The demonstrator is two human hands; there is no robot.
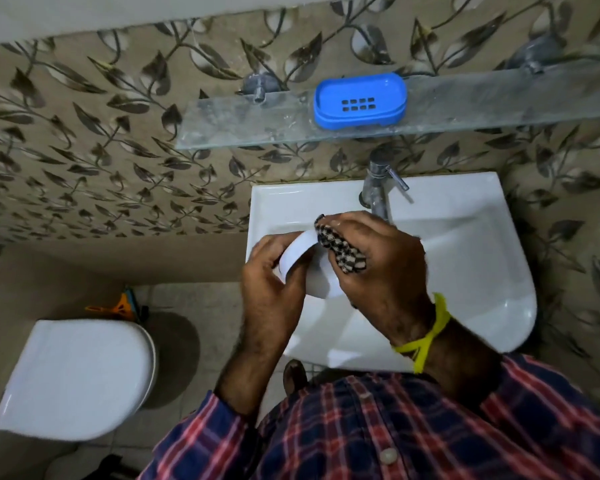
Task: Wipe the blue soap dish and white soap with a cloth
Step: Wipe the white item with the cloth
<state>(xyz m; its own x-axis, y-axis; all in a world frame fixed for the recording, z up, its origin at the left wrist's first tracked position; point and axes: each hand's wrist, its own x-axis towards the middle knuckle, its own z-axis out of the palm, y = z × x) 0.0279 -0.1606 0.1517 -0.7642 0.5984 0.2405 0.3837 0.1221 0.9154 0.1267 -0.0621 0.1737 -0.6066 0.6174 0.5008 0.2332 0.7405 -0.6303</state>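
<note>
Left hand (271, 289) curled around the white soap (297, 252), fingers (262, 251) wrapped over its far edge, thumb side tucked beneath. Right hand (381, 261) gripping a black-and-white checked cloth (342, 249), fingers (347, 221) bent over the bunched fabric and pressing it against the soap end nearest them. Both held above the white sink (465, 244), just this side of the metal tap (376, 188). Well beyond the fingertips, against the leaf-patterned wall, the blue soap dish (359, 100) sitting empty on the glass shelf (243, 123), drain slots visible in its base. Yellow thread (426, 337) tied around the right wrist. Left of the left hand and lower, a white toilet (77, 375) with the lid closed. Plaid shirt (395, 431) nearest the camera.
</note>
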